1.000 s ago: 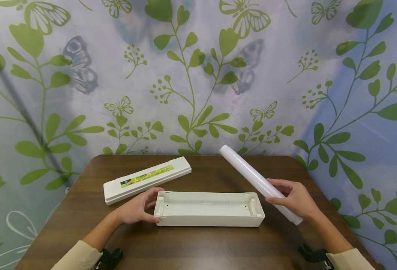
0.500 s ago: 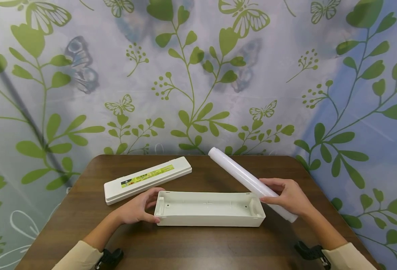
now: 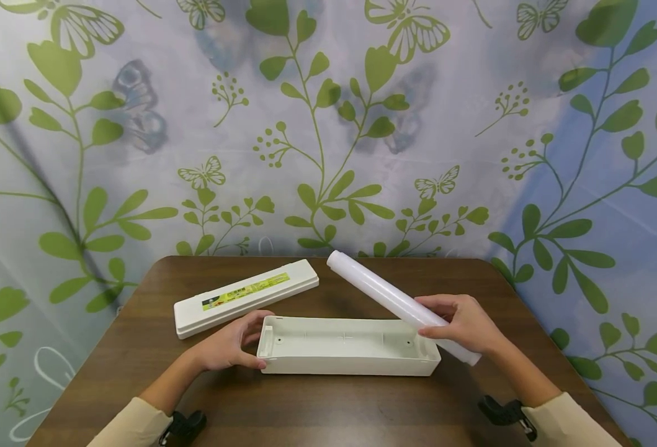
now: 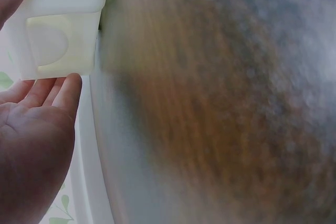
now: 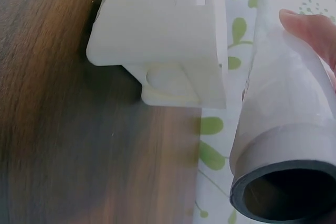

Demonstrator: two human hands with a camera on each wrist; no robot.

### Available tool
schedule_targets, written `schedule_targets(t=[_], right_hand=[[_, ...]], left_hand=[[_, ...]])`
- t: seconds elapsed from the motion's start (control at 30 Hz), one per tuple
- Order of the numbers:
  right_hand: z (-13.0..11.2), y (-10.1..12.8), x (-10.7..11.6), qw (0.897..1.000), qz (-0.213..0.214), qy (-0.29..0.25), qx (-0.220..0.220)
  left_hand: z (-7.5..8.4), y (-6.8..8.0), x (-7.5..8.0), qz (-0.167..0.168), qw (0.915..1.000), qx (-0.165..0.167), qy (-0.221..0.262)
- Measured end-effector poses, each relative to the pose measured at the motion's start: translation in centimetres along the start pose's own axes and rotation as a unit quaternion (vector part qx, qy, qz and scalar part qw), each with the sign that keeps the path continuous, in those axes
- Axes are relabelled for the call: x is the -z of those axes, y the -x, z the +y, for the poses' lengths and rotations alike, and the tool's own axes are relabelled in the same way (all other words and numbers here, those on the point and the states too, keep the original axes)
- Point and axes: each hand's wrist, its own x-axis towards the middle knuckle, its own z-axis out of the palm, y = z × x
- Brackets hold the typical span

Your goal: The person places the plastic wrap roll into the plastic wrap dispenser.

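Note:
A long white open-topped plastic box (image 3: 350,365) sits lengthwise on the table, its inside bare. My left hand (image 3: 230,343) grips its left end, thumb at the front corner and fingers behind. In my right hand (image 3: 464,326) is a roll of plastic wrap (image 3: 374,288), held between thumb and fingers towards its near end. The roll slants over the box's right end, its far end pointing back and left. The right wrist view shows the roll's hollow core end (image 5: 286,190) apart from the box, raised above the tabletop.
Behind the box, at the back left of the brown wooden table (image 3: 328,413), lies a white lid (image 3: 194,318) with a yellow-green label. A leaf-and-butterfly patterned curtain (image 3: 350,155) hangs right behind the table and along its sides.
My right hand has moved left with the roll, bringing it from beside the box to above its right end. The left hand keeps its grip; box and lid stay in place.

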Motion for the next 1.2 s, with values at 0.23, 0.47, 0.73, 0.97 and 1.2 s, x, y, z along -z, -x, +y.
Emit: schedule_targets(t=[0.23,0.47,0.73,0.97,1.2], right_hand=[[-0.3,-0.7,-0.5,0.999,-0.034,-0.031,0.020],[-0.5,-1.4,-0.9,0.995,-0.071,-0.064,0.037],[-0.4,-2.0,-1.2,0.987,-0.117,-0.098,0.045],[-0.6,-2.7,-1.6,0.981,-0.144,-0.110,0.069],[-0.8,-3.4,-1.9,0.975,-0.170,-0.114,0.086]], left_hand=[[0.0,-0.1,-0.1,0.001,1.0000,0.001,0.001],[-0.1,0.0,-0.1,0.001,1.0000,0.007,-0.005],[0.0,-0.1,0.0,-0.001,0.9999,0.013,-0.006],[-0.1,-0.1,0.0,0.001,0.9998,0.018,-0.011],[0.1,-0.1,0.1,0.002,0.9998,0.017,-0.007]])
